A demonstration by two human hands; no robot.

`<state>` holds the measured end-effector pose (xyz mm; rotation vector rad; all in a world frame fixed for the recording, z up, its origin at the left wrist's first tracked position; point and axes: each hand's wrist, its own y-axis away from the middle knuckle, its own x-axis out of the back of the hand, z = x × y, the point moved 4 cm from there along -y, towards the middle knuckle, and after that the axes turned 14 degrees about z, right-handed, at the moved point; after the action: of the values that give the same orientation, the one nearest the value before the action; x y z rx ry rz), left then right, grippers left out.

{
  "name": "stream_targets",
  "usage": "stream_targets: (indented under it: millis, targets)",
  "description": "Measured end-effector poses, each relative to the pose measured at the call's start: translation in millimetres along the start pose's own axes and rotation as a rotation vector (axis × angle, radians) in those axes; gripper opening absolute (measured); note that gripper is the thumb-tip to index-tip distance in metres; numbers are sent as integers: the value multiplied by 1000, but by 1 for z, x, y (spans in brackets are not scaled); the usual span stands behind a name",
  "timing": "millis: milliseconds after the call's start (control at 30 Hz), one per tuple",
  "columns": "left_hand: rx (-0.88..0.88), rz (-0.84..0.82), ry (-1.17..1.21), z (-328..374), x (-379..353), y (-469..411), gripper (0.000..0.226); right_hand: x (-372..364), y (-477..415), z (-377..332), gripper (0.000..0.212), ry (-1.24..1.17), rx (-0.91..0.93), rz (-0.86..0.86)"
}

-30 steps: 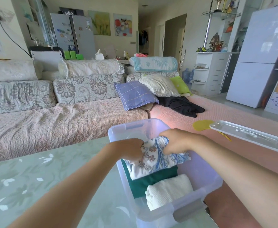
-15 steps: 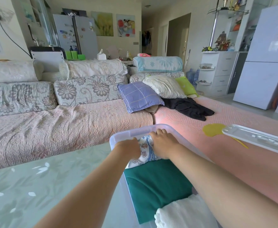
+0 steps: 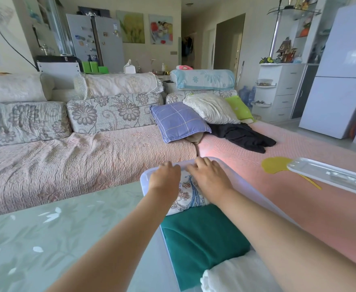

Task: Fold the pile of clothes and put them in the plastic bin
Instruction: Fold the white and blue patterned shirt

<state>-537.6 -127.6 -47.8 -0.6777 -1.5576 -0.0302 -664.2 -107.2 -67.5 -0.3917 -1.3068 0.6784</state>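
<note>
**Pressing the floral cloth (image 3: 186,192) into the bin (image 3: 145,182)**

The left hand (image 3: 165,179) and right hand (image 3: 209,178) press flat, fingers straight, on the floral cloth directly beneath them at the bin's far end, centre frame. The bin runs lengthwise away from the person. Its lid (image 3: 331,175), mid-right, lies nearer the right hand.

Single head view, forward-down, near hands (image 3: 194,180)

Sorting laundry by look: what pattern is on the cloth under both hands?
The cloth is white with a blue and brown floral print; head view.
</note>
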Motion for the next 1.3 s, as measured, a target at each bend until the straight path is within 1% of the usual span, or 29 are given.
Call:
stream_targets:
  millis: [33,67,133,200,300,400,467,533,633,733,800,967,1067,1200,1300]
  targets:
    - [-48,19,27,2,0,0,51,1,0,-2,59,-8,17,-19]
    - [-97,2,42,3,-1,2,54,-2,1,-4,57,-9,1,-82]
    - [-175,-79,21,5,-11,4,55,-13,10,-3,52,-19,-95,-274]
    - [-219,-160,-25,4,-21,6,56,-22,18,0,46,-85,-172,-389]
    - [-152,-298,6,1,-29,7,55,-27,17,3,45,-35,-123,-405]
    - [-130,-345,-36,2,-25,9,51,-26,13,1,46,62,-83,-363]
    - [-128,-306,-117,1,-16,9,43,-19,8,0,42,77,-69,-311]
    - [-88,-208,-115,-5,-1,9,41,-5,1,1,41,30,-88,-254]
    - [-26,-28,104,-22,27,12,49,30,-14,-2,34,-129,-150,-147]
    - [23,137,229,-48,60,26,50,71,-30,-23,28,-306,-199,-76]
    - [77,173,279,-70,74,41,44,95,-38,-50,27,-407,-212,-72]
    - [173,173,292,-138,99,104,36,136,-49,-148,27,-557,-155,-135]
    - [252,144,276,-192,104,158,35,148,-48,-215,27,-633,-110,-180]
    - [386,81,253,-273,101,243,36,155,-40,-314,19,-710,-15,-285]
    - [512,32,290,-330,92,310,35,153,-31,-391,30,-787,27,-353]
